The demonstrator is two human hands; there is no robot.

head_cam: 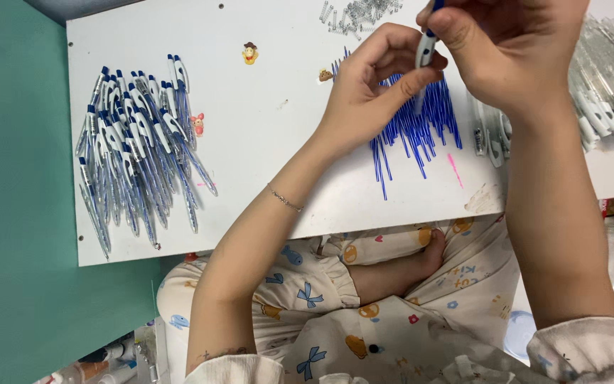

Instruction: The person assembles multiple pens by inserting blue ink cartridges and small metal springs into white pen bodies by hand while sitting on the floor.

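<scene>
Pen [426, 50] pinched by left hand [371, 92] grip, right hand [506, 50] grip clamped on it

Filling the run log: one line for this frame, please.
left hand: grips pen | right hand: on pen top | refills: under hands | finished pens: pile at left | springs: top edge

Flat white board table [278, 156]: white, with a pink streak near its right side.
Heap of finished plastic pens [136, 149], left: clear barrels, blue and white tops.
Loose thin ink refills [421, 128], centre: bright blue.
Wall [15, 213], left: teal green.
Cotton pyjamas [392, 320], near: cream, printed with blue bows and orange shapes.
</scene>
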